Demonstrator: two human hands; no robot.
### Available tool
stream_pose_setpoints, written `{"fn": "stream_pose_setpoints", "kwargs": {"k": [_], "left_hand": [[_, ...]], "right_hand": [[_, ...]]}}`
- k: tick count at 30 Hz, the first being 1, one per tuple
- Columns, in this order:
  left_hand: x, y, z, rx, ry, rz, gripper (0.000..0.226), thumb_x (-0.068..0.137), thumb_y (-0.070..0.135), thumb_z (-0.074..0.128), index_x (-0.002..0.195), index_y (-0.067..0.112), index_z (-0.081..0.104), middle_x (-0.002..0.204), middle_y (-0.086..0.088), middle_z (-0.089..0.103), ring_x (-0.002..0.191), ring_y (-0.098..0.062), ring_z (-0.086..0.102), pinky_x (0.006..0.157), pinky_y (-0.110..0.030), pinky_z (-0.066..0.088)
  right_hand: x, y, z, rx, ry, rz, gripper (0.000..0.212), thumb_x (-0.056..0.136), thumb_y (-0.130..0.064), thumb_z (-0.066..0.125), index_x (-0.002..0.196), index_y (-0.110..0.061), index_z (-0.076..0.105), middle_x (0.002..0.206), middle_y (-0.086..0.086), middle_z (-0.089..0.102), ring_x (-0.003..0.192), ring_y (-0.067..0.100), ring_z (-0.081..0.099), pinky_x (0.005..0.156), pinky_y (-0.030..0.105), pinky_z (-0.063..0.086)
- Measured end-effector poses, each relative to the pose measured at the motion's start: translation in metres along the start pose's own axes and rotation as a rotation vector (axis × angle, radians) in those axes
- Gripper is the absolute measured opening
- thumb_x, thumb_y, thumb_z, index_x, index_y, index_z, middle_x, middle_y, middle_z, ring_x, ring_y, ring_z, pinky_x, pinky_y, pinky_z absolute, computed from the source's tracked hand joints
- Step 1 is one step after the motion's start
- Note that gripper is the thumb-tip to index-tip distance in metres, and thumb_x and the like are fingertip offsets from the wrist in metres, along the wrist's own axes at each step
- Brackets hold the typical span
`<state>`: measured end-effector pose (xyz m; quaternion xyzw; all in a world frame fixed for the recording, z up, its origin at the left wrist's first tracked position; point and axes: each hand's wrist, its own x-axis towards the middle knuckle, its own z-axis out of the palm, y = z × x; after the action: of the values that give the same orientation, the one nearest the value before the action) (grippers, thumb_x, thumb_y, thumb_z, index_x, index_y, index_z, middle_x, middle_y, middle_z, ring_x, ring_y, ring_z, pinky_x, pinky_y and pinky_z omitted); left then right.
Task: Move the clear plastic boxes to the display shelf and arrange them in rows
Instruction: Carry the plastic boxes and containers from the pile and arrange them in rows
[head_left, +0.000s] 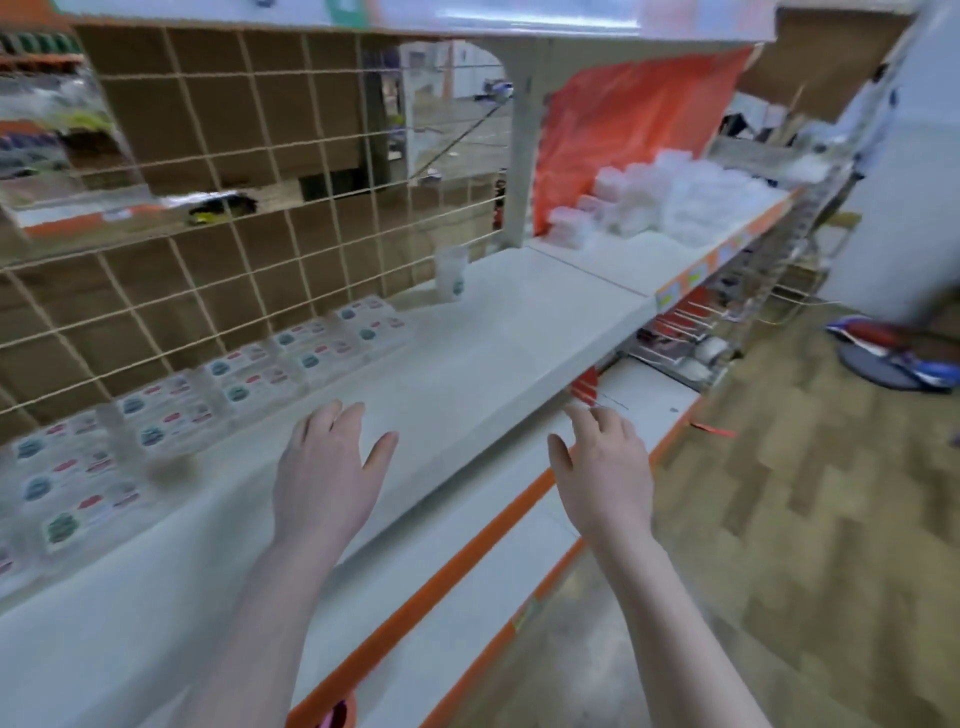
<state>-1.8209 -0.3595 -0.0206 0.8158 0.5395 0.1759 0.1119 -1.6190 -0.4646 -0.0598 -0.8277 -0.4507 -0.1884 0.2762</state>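
Note:
A row of clear plastic boxes with coloured labels lies along the back of the white display shelf, against the wire grid. One clear box stands apart further right by the grid. A pile of clear boxes sits on the adjoining shelf section at the right. My left hand hovers over the shelf's front part, fingers spread, holding nothing. My right hand is out past the shelf's front edge, fingers loosely extended and empty. The picture is blurred by motion.
A wire grid backs the shelf, with cardboard behind it. An orange sheet hangs behind the pile. A lower shelf with an orange edge juts out below. Wire racks and a red-blue object stand on the wooden floor at right.

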Motion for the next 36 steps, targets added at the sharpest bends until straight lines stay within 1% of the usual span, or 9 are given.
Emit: {"fn": "stream_pose_setpoints", "kwargs": {"k": [5, 8, 10, 14, 19, 25, 28, 32, 36], "left_hand": [[0.024, 0.065, 0.024, 0.002, -0.036, 0.069, 0.055, 0.096, 0.047, 0.038, 0.141, 0.017, 0.039, 0.149, -0.005, 0.035, 0.136, -0.024, 0.030, 0.109, -0.037, 0.028], [0.042, 0.116, 0.046, -0.006, -0.060, 0.105, 0.055, 0.096, 0.047, 0.039, 0.142, 0.016, 0.039, 0.149, -0.005, 0.035, 0.136, -0.025, 0.029, 0.110, -0.037, 0.027], [0.056, 0.157, 0.064, -0.023, -0.062, 0.138, 0.055, 0.096, 0.045, 0.041, 0.141, 0.015, 0.040, 0.148, -0.006, 0.036, 0.136, -0.025, 0.029, 0.110, -0.037, 0.026], [0.082, 0.229, 0.090, -0.057, -0.055, 0.147, 0.053, 0.095, 0.042, 0.046, 0.138, 0.012, 0.044, 0.146, -0.008, 0.038, 0.135, -0.027, 0.030, 0.109, -0.038, 0.026], [0.111, 0.313, 0.121, -0.106, -0.020, 0.151, 0.052, 0.094, 0.039, 0.048, 0.138, 0.011, 0.044, 0.145, -0.008, 0.039, 0.134, -0.027, 0.031, 0.108, -0.038, 0.026], [0.152, 0.367, 0.157, -0.076, -0.028, 0.147, 0.052, 0.094, 0.040, 0.049, 0.137, 0.011, 0.045, 0.145, -0.008, 0.040, 0.134, -0.027, 0.031, 0.108, -0.036, 0.026], [0.182, 0.383, 0.172, -0.067, -0.016, 0.151, 0.052, 0.094, 0.040, 0.049, 0.137, 0.011, 0.045, 0.144, -0.007, 0.041, 0.133, -0.026, 0.032, 0.107, -0.035, 0.027], [0.231, 0.402, 0.195, -0.096, 0.023, 0.148, 0.052, 0.094, 0.040, 0.050, 0.137, 0.012, 0.046, 0.144, -0.007, 0.040, 0.134, -0.025, 0.031, 0.105, -0.035, 0.028], [0.289, 0.419, 0.218, -0.101, 0.036, 0.152, 0.051, 0.094, 0.039, 0.050, 0.135, 0.010, 0.047, 0.142, -0.008, 0.043, 0.132, -0.026, 0.034, 0.106, -0.036, 0.027]], "right_hand": [[0.021, 0.057, -0.012, -0.037, 0.056, 0.062, 0.026, 0.072, -0.013, 0.076, 0.093, -0.003, 0.066, 0.084, 0.016, 0.064, 0.077, 0.036, 0.060, 0.067, 0.038, 0.050], [0.043, 0.107, -0.019, -0.046, 0.076, 0.106, 0.029, 0.071, -0.013, 0.077, 0.096, -0.003, 0.067, 0.084, 0.016, 0.064, 0.077, 0.036, 0.060, 0.069, 0.039, 0.050], [0.063, 0.147, -0.024, -0.049, 0.077, 0.127, 0.026, 0.072, -0.015, 0.075, 0.094, -0.004, 0.066, 0.084, 0.015, 0.063, 0.077, 0.036, 0.058, 0.069, 0.038, 0.049], [0.102, 0.209, -0.031, -0.053, 0.104, 0.104, 0.021, 0.070, -0.014, 0.075, 0.085, -0.005, 0.063, 0.079, 0.012, 0.060, 0.072, 0.034, 0.057, 0.062, 0.038, 0.047], [0.152, 0.286, -0.033, -0.078, 0.156, 0.072, 0.021, 0.066, -0.010, 0.076, 0.083, -0.006, 0.064, 0.074, 0.009, 0.058, 0.067, 0.030, 0.055, 0.056, 0.034, 0.046], [0.193, 0.345, -0.007, -0.042, 0.125, 0.076, 0.024, 0.068, -0.011, 0.076, 0.088, -0.006, 0.064, 0.080, 0.009, 0.059, 0.072, 0.031, 0.057, 0.060, 0.036, 0.048], [0.219, 0.364, 0.012, -0.039, 0.121, 0.076, 0.024, 0.067, -0.011, 0.077, 0.086, -0.006, 0.064, 0.078, 0.009, 0.059, 0.070, 0.030, 0.057, 0.060, 0.035, 0.048], [0.266, 0.383, 0.042, -0.047, 0.121, 0.058, 0.026, 0.069, -0.014, 0.076, 0.091, -0.007, 0.065, 0.079, 0.008, 0.059, 0.071, 0.029, 0.056, 0.062, 0.034, 0.048], [0.319, 0.398, 0.072, -0.029, 0.117, 0.017, 0.023, 0.067, -0.013, 0.077, 0.086, -0.008, 0.065, 0.076, 0.008, 0.059, 0.069, 0.030, 0.057, 0.061, 0.034, 0.047]]}}
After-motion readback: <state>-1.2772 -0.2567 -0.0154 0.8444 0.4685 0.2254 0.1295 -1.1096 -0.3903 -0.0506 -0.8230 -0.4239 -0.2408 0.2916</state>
